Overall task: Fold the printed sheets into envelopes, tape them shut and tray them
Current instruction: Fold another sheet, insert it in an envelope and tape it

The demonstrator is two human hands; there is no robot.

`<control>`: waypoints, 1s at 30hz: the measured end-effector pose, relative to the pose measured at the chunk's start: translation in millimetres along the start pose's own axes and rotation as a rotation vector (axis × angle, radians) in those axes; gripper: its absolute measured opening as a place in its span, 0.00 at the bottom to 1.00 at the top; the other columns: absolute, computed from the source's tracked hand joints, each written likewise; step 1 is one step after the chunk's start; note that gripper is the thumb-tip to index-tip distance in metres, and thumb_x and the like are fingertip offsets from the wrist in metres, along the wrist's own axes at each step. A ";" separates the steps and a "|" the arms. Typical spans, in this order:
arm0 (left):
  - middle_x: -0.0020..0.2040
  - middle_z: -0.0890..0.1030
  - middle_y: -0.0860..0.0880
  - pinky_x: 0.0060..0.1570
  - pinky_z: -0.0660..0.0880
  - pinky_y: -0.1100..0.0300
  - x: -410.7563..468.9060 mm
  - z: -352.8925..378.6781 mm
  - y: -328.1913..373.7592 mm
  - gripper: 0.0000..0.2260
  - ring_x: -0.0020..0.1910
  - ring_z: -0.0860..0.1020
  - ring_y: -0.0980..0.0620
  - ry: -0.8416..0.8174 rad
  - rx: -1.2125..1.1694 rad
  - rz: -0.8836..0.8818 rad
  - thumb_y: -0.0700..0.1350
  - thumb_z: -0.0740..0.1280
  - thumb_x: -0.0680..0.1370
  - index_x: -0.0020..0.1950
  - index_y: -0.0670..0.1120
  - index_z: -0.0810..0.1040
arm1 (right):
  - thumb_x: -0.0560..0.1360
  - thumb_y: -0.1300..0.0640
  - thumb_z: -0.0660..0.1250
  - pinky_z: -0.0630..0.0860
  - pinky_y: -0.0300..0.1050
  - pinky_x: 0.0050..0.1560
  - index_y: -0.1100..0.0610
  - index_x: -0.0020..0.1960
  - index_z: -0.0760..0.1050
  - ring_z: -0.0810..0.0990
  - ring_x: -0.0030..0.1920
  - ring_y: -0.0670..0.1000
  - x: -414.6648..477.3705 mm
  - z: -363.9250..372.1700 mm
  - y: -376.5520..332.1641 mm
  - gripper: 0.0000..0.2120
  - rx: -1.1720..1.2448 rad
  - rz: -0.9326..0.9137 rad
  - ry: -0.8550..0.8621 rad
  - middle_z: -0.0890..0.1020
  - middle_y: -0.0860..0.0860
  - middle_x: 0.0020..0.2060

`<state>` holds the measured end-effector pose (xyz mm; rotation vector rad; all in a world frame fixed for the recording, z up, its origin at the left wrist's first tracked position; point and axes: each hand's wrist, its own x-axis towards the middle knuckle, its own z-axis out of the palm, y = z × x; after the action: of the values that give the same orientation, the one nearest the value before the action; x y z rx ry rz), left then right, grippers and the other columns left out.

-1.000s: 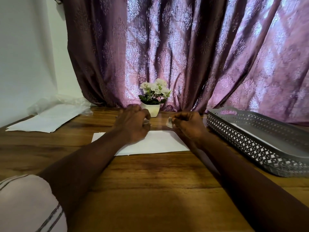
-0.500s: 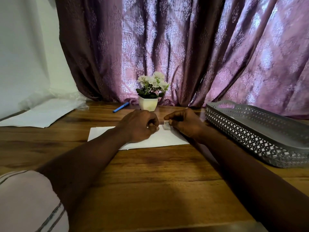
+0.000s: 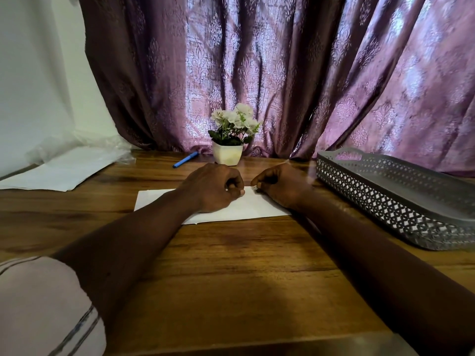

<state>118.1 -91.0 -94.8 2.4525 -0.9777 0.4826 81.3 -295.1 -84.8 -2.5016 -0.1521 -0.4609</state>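
Note:
A folded white envelope [image 3: 257, 209] lies flat on the wooden table [image 3: 231, 265] in front of me. My left hand [image 3: 213, 187] rests on its upper middle with fingers curled and fingertips pinched together at the top edge. A little to the right, my right hand [image 3: 280, 186] is also curled, pinching a small pale tape piece [image 3: 257, 189] at that edge. A narrow gap separates the two hands. The grey perforated tray [image 3: 385, 201] stands to the right of the envelope.
A stack of white sheets [image 3: 59, 170] with crumpled clear plastic [image 3: 77, 147] lies at the far left. A blue pen [image 3: 185, 159] and a white flower pot [image 3: 227, 155] sit behind the envelope, against the purple curtain [image 3: 282, 73].
Both hands have come down from above the far edge onto the envelope's top edge. The small tape holder, seen between the hands before, is now mostly hidden under my right fingers.

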 end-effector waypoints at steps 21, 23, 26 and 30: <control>0.43 0.83 0.59 0.39 0.69 0.61 -0.3 4.2 -2.2 0.03 0.43 0.78 0.59 0.008 -0.070 -0.065 0.52 0.73 0.77 0.49 0.55 0.84 | 0.75 0.64 0.73 0.68 0.24 0.34 0.54 0.46 0.84 0.82 0.41 0.44 -10.6 7.0 -9.3 0.06 -0.182 -0.022 0.180 0.83 0.45 0.37; 0.43 0.83 0.60 0.39 0.69 0.62 -0.6 4.5 -3.0 0.03 0.43 0.78 0.60 0.007 -0.068 -0.067 0.52 0.73 0.77 0.49 0.55 0.84 | 0.74 0.63 0.74 0.68 0.24 0.32 0.53 0.45 0.84 0.81 0.39 0.44 -9.4 7.8 -8.6 0.05 -0.182 -0.020 0.174 0.81 0.44 0.36; 0.43 0.83 0.59 0.39 0.69 0.61 -0.3 4.6 -2.9 0.03 0.43 0.78 0.60 0.002 -0.061 -0.067 0.52 0.73 0.77 0.49 0.55 0.85 | 0.73 0.62 0.75 0.68 0.26 0.32 0.51 0.40 0.82 0.79 0.36 0.40 -7.0 6.7 -7.1 0.08 -0.176 -0.016 0.173 0.81 0.43 0.35; 0.43 0.83 0.59 0.40 0.71 0.60 0.1 4.8 -2.5 0.03 0.44 0.79 0.59 0.004 -0.058 -0.069 0.53 0.73 0.77 0.48 0.55 0.84 | 0.74 0.61 0.75 0.73 0.36 0.36 0.53 0.41 0.86 0.80 0.36 0.43 -5.0 5.7 -8.5 0.05 -0.225 -0.016 0.137 0.87 0.48 0.40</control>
<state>120.7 -91.9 -99.5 2.4237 -0.8903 0.4293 76.5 -284.8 -86.5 -2.6778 -0.0697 -0.6881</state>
